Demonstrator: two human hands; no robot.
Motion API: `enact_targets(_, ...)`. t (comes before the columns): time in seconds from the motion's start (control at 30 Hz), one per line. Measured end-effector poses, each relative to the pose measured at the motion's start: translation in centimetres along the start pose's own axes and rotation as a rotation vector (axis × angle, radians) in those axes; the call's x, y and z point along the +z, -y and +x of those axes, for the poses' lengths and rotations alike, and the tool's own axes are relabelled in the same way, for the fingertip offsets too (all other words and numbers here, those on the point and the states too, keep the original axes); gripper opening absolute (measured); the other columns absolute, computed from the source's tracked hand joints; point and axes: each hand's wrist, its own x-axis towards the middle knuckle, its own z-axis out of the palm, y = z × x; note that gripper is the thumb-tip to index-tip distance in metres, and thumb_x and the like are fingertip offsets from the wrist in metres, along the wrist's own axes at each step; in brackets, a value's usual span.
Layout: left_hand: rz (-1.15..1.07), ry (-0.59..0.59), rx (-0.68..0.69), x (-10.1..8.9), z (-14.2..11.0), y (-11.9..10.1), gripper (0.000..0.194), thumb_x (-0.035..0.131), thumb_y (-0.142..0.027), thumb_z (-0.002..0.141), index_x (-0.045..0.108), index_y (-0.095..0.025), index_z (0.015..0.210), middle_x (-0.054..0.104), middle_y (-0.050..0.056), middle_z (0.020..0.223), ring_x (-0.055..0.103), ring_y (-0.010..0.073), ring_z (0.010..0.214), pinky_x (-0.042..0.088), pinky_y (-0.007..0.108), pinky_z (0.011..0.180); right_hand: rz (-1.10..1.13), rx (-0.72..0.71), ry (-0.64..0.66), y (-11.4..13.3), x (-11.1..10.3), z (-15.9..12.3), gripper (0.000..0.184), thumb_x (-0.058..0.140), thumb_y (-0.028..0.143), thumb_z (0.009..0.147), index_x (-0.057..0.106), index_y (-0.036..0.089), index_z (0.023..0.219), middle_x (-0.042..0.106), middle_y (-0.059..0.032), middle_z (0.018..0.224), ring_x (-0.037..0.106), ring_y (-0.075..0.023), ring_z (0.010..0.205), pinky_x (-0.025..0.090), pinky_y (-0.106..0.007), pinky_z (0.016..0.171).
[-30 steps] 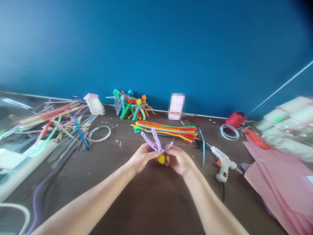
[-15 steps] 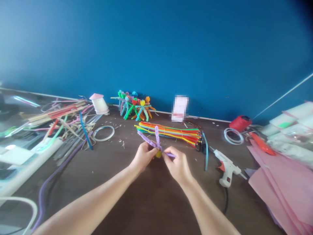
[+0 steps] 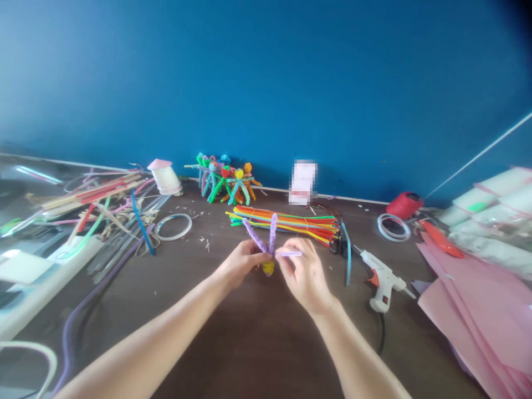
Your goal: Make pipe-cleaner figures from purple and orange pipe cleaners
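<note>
My left hand (image 3: pixel 240 262) pinches a small pipe-cleaner figure with a yellow ball-shaped head (image 3: pixel 268 268) pointing down toward me. Two coiled purple limbs (image 3: pixel 272 235) stick up from it, away from my body. My right hand (image 3: pixel 305 275), close on the right, has its fingers closed on a straight purple pipe cleaner (image 3: pixel 291 254) that runs sideways beside the figure. Just beyond my hands lies a bundle of multicoloured pipe cleaners (image 3: pixel 291 220). The spot where the purple strand meets the figure is partly hidden by fingertips.
Several finished pipe-cleaner figures (image 3: pixel 226 178) stand by the blue wall. On the right are a glue gun (image 3: pixel 384 280), a red thread spool (image 3: pixel 403 205) and pink sheets (image 3: pixel 477 299). Left lie a tape ring (image 3: pixel 173 227), a white cup-like tower (image 3: pixel 165 178) and loose strips (image 3: pixel 100 194).
My right hand has drawn slightly away to the right, and the purple strand in it has swung to lie nearly level. The figure's upright limbs have shifted a little.
</note>
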Motion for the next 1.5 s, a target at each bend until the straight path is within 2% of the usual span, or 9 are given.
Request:
enact_targets(0.13, -0.093, 0.097, -0.09, -0.2, -0.1, -0.2, 0.018, 0.066, -0.021, 0.06, 0.058, -0.011, 0.072, 0.056, 0.0, 0.059, 0.049, 0.0078, 0.049, 0.03, 0.019, 0.045, 0.038, 0.035, -0.019, -0.4, 0.0, 0.0, 0.015, 0.044, 0.019, 0.084, 0.058, 0.018, 0.079, 0.055, -0.0063, 0.079, 0.049, -0.0187, 0.078, 0.039, -0.033, 0.074)
enact_targets(0.33, -0.065, 0.091, -0.079, 0.1, -0.2, 0.0, 0.017, 0.066, -0.02, 0.059, 0.057, -0.011, 0.07, 0.055, -0.001, 0.055, 0.049, 0.0085, 0.048, 0.032, 0.019, 0.045, 0.193, 0.229, -0.01, -0.3, 0.5, 0.0, 0.019, 0.045, 0.022, 0.081, 0.053, 0.018, 0.064, 0.055, -0.0042, 0.068, 0.048, -0.0171, 0.069, 0.038, -0.029, 0.066)
enact_targets(0.53, 0.321, 0.151, 0.114, 0.1, -0.5, -0.6, 0.009, 0.061, -0.018, 0.061, 0.06, -0.013, 0.068, 0.058, 0.0, 0.061, 0.051, 0.0115, 0.057, 0.04, 0.023, 0.057, 0.82, 0.775, 0.246, -1.5, 1.2, 0.0, 0.021, 0.053, 0.026, 0.067, 0.053, 0.016, 0.049, 0.041, 0.0048, 0.042, 0.035, -0.0077, 0.042, 0.025, -0.021, 0.043)
enact_targets(0.7, 0.501, 0.123, 0.338, 0.3, -0.9, -0.9, 0.007, 0.062, -0.016, 0.06, 0.059, -0.015, 0.066, 0.056, 0.001, 0.068, 0.05, 0.0122, 0.065, 0.039, 0.023, 0.063, 1.342, 1.007, 0.332, -1.9, 1.4, -0.3, 0.015, 0.059, 0.026, 0.061, 0.052, 0.016, 0.052, 0.037, 0.0076, 0.036, 0.029, -0.0056, 0.035, 0.021, -0.02, 0.038)
enact_targets(0.9, 0.032, 0.203, 0.06, 0.5, -0.8, -0.2, 0.018, 0.068, -0.024, 0.06, 0.059, -0.012, 0.069, 0.058, 0.001, 0.06, 0.052, 0.0119, 0.057, 0.041, 0.025, 0.058, 1.605, 1.045, 0.322, -1.5, 1.6, -0.3, 0.017, 0.063, 0.023, 0.06, 0.047, 0.019, 0.064, 0.042, 0.0083, 0.042, 0.034, -0.0058, 0.037, 0.024, -0.018, 0.037)
enact_targets(1.07, -0.272, 0.1, -0.021, 0.7, -0.5, 0.3, 0.02, 0.07, -0.024, 0.059, 0.057, -0.012, 0.069, 0.06, 0.001, 0.06, 0.055, 0.0119, 0.055, 0.042, 0.024, 0.055, 1.522, 0.993, 0.181, -1.7, 2.4, -0.4, 0.023, 0.065, 0.027, 0.06, 0.043, 0.02, 0.062, 0.046, 0.0079, 0.045, 0.037, -0.0068, 0.038, 0.03, -0.019, 0.039)
enact_targets(1.23, -0.295, -0.08, 0.027, 0.7, -0.1, 0.8, 0.023, 0.071, -0.024, 0.058, 0.053, -0.013, 0.068, 0.056, -0.002, 0.055, 0.05, 0.0083, 0.047, 0.039, 0.022, 0.05, 1.005, 0.853, 0.014, -0.9, 2.5, -0.3, 0.019, 0.063, 0.03, 0.065, 0.049, 0.018, 0.058, 0.046, 0.0062, 0.044, 0.038, -0.0073, 0.039, 0.031, -0.02, 0.04)
enact_targets(1.33, -0.276, -0.155, 0.062, 0.8, 0.0, 0.8, 0.023, 0.07, -0.023, 0.058, 0.052, -0.013, 0.068, 0.057, -0.002, 0.057, 0.05, 0.008, 0.048, 0.039, 0.021, 0.049, 0.691, 0.645, 0.008, -0.1, 2.3, -0.3, 0.014, 0.058, 0.027, 0.07, 0.055, 0.018, 0.06, 0.055, 0.002, 0.055, 0.049, -0.011, 0.05, 0.039, -0.022, 0.05)
enact_targets(1.5, -0.192, -0.21, 0.086, 1.0, 0.0, 0.7, 0.021, 0.069, -0.023, 0.058, 0.052, -0.013, 0.064, 0.054, -0.003, 0.053, 0.048, 0.0071, 0.047, 0.038, 0.02, 0.048, 0.535, 0.463, 0.077, 0.6, 2.1, -0.8, 0.011, 0.05, 0.023, 0.077, 0.059, 0.019, 0.073, 0.061, -0.0023, 0.069, 0.058, -0.0157, 0.064, 0.044, -0.025, 0.061)
